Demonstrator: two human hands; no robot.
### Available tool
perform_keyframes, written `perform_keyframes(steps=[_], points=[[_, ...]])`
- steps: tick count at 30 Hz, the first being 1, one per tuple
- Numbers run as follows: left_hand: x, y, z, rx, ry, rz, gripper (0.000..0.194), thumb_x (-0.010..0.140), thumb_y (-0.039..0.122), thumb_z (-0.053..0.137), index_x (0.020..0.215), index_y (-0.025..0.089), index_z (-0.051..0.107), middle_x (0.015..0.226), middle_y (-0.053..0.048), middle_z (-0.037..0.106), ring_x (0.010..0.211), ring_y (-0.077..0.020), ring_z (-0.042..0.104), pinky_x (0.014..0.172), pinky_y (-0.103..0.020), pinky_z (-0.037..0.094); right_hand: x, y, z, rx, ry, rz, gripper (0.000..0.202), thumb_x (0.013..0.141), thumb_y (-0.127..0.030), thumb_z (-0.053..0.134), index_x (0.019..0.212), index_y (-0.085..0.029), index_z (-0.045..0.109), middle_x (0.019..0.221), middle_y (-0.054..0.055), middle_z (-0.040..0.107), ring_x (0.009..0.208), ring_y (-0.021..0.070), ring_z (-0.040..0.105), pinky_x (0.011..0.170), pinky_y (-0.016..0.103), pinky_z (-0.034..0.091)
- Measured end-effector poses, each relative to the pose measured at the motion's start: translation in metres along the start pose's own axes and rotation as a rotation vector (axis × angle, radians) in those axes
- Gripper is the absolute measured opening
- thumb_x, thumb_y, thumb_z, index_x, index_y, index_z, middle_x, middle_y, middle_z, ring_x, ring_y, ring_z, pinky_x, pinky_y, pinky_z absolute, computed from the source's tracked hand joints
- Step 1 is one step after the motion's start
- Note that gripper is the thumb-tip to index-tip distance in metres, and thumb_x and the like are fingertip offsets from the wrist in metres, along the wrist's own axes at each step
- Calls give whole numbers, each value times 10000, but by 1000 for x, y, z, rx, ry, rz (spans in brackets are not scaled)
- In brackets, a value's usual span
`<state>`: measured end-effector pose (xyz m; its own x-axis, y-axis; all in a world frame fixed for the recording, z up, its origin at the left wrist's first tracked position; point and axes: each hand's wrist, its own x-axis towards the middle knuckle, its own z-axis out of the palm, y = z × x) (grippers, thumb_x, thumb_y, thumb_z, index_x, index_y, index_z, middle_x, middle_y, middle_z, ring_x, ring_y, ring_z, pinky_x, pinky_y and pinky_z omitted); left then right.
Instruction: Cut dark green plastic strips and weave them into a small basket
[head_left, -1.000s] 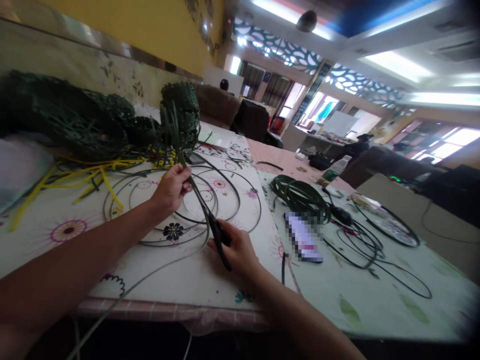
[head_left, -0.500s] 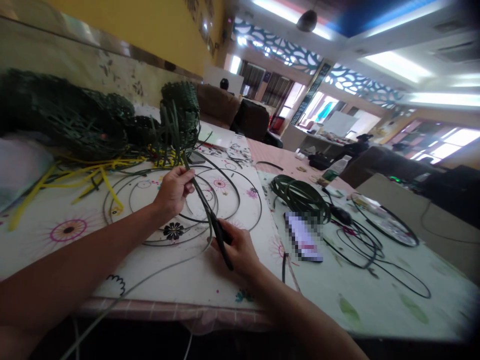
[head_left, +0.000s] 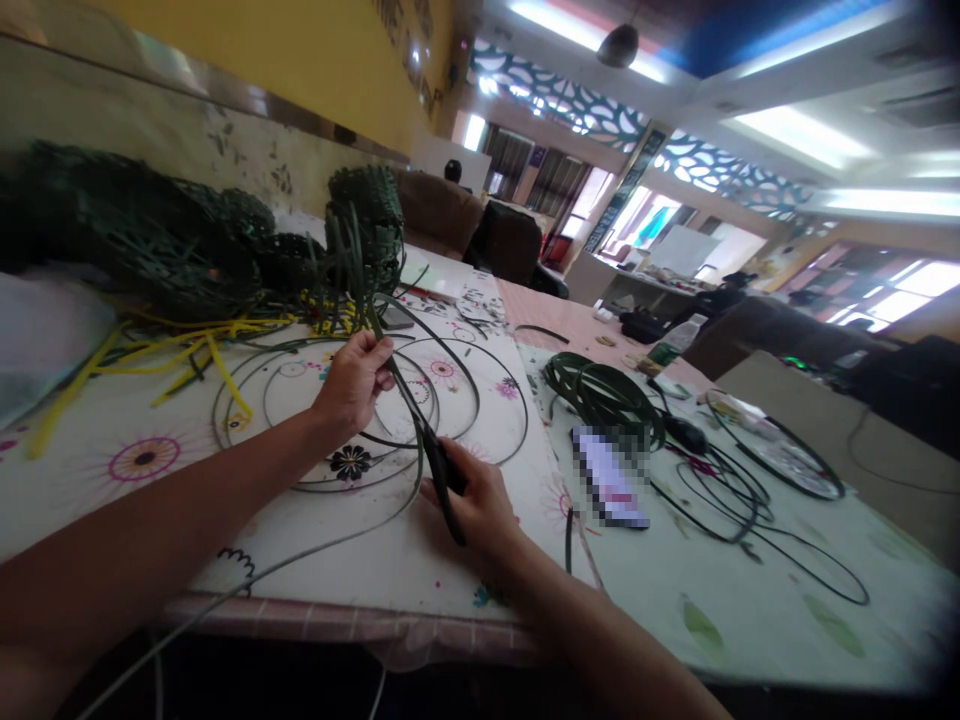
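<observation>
My left hand (head_left: 358,380) pinches a dark green strip (head_left: 405,388) near the middle of the white flowered tablecloth (head_left: 292,540). Below and to the right, my right hand (head_left: 472,495) is closed round the handles of black scissors (head_left: 444,480). The scissors' blades point up along the strip, against it; whether they cut into it is too small to tell. A thin pale strip (head_left: 337,538) hangs from near the blades down to the lower left. Thin dark loops (head_left: 525,400) lie on the cloth behind my hands.
Dark green woven baskets (head_left: 150,240) and yellow strips (head_left: 217,370) lie at the left back. On the right are a coil of wide green strips (head_left: 600,390), a blurred pale packet (head_left: 609,480), a bottle (head_left: 675,340) and thin loops (head_left: 720,490). Chairs stand beyond.
The view has shifted very slightly, so things sit a little further right. Both hands keep nearly the same places on the strip and scissors.
</observation>
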<state>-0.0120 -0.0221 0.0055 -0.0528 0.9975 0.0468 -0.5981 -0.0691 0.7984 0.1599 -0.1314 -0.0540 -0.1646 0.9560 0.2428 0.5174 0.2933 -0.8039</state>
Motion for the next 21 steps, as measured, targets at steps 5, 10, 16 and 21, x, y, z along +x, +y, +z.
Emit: perform_keyframes(steps=[5, 10, 16, 21], points=[[8, -1, -7, -36, -3, -11, 266, 851, 35, 574, 660, 164, 442, 528, 68, 397, 395, -33, 342, 374, -149, 276, 0, -2, -1, 20, -32, -33, 307, 834, -345, 666, 1072, -154, 696, 646, -49, 488, 571, 100, 417, 552, 212, 336], [12, -2, -10, -38, 8, -19, 285, 846, 37, 583, 655, 165, 414, 548, 70, 397, 383, -22, 311, 362, -142, 240, 0, -3, 0, -16, -26, -13, 316, 811, -332, 669, 1070, -154, 702, 652, -43, 522, 571, 105, 438, 557, 213, 351], [1, -4, -4, 36, -47, -5, 285, 851, 65, 599, 669, 175, 409, 534, 79, 375, 380, -29, 296, 372, -141, 248, 0, -3, -1, -84, 28, 1, 414, 777, -342, 685, 1150, -162, 685, 705, -16, 606, 606, 129, 512, 599, 228, 391], [-1, -5, -4, 24, -37, -11, 313, 817, 64, 635, 651, 177, 395, 520, 80, 371, 382, -31, 299, 375, -147, 253, 1, -5, -2, -66, -5, 4, 346, 803, -375, 669, 1083, -172, 689, 654, -33, 549, 579, 122, 474, 577, 220, 374]])
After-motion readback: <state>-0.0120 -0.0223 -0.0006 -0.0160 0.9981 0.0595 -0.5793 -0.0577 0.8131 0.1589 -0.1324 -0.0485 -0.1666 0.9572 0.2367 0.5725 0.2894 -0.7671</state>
